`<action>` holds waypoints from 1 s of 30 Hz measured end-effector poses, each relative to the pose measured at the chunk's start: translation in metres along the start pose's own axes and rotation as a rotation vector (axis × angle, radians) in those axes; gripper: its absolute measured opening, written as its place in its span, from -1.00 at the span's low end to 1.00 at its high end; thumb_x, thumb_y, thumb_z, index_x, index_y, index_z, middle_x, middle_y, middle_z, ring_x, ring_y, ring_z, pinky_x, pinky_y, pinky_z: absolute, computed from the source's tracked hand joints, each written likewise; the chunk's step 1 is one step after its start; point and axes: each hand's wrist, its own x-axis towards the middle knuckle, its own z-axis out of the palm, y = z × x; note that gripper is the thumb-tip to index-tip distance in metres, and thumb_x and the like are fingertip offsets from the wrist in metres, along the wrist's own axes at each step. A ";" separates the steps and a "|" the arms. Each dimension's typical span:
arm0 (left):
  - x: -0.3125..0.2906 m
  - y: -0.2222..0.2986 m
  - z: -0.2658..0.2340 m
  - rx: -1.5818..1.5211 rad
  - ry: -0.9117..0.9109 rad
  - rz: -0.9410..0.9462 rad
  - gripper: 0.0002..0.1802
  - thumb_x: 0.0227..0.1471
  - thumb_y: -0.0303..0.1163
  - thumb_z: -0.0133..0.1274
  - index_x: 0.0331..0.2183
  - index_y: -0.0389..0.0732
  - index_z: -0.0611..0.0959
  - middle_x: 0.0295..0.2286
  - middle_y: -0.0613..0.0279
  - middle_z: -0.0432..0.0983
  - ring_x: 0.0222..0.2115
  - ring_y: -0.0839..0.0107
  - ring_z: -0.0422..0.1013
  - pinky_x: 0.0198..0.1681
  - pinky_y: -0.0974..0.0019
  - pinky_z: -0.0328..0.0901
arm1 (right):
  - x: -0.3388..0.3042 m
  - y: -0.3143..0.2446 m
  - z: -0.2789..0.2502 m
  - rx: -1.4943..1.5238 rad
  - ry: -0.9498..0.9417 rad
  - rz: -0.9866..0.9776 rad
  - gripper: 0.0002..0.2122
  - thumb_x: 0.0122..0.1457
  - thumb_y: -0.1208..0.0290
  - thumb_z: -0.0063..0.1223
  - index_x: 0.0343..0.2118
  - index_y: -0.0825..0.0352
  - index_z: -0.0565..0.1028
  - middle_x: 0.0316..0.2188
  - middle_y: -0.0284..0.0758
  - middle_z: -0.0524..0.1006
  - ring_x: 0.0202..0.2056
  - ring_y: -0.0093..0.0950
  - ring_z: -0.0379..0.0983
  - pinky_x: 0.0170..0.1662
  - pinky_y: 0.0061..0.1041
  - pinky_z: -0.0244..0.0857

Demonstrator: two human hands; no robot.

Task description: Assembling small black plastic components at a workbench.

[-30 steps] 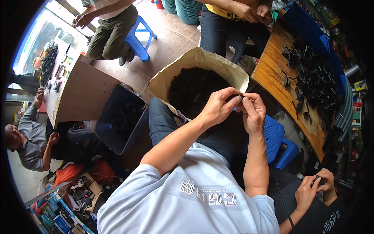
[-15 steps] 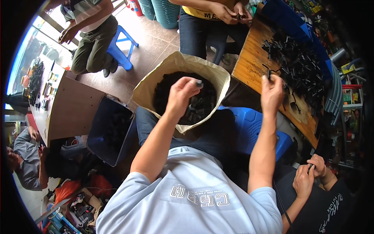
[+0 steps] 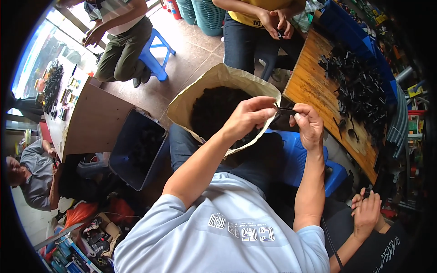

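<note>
Big picture first: the wooden table (image 3: pixel 314 86) runs along the right, its far half strewn with a heap of black parts (image 3: pixel 364 91), and blue bins line its outer edge. Below the hands sits the brown paper sack (image 3: pixel 200 95), mouth wide open, dark pieces piled inside, wedged against the person's knees. To its left stands a dark blue tub (image 3: pixel 136 150) with more black bits in it, and a blue plastic stool (image 3: pixel 300 159) shows under the right forearm. Now the hands, meeting just over the sack's right rim. The left hand (image 3: pixel 248 118) is curled, thumb and fingers pinching one end of a small black part (image 3: pixel 287 110); the right hand (image 3: pixel 309 127) pinches the other end, fingertips closed on it. So both hands are grasping the same piece, neither released. The part is slim, and its long axis lies roughly level, running left to right between the two grips, a short span bare in the middle. Neither hand is nearer; it bridges them. Across the table a person in a yellow top (image 3: pixel 255 13) fingers another piece, and a co-worker's hands (image 3: pixel 366 214) work at lower right.
</note>
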 end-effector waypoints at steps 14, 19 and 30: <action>-0.014 0.012 0.030 0.661 0.137 0.382 -0.87 0.01 -0.50 0.09 -0.44 -0.34 0.48 -0.55 0.08 0.52 -0.55 0.34 0.51 -0.50 0.32 0.35 | -0.012 -0.007 0.047 0.142 0.027 0.031 -0.84 0.18 0.58 -0.03 -0.17 0.43 0.45 -0.39 -0.35 0.50 -0.44 -0.62 0.43 -0.33 -0.66 0.36; -0.013 -0.004 0.028 0.762 0.171 0.558 -0.87 0.01 -0.52 0.10 -0.47 -0.32 0.47 -0.57 0.10 0.51 -0.54 0.29 0.50 -0.48 0.34 0.35 | -0.012 0.000 0.053 0.243 0.022 0.069 -0.89 0.14 0.62 -0.05 -0.27 0.38 0.45 -0.35 -0.36 0.46 -0.48 -0.67 0.34 -0.39 -0.68 0.26; -0.031 -0.003 0.010 0.006 0.084 -0.041 -0.81 0.18 -0.37 0.00 -0.27 -0.32 0.54 -0.49 0.42 0.40 -0.49 0.64 0.32 -0.45 0.49 0.24 | -0.019 -0.003 0.048 0.070 -0.155 0.181 -0.86 0.15 0.58 0.05 -0.22 0.40 0.47 -0.52 -0.43 0.48 -0.49 -0.69 0.36 -0.42 -0.71 0.23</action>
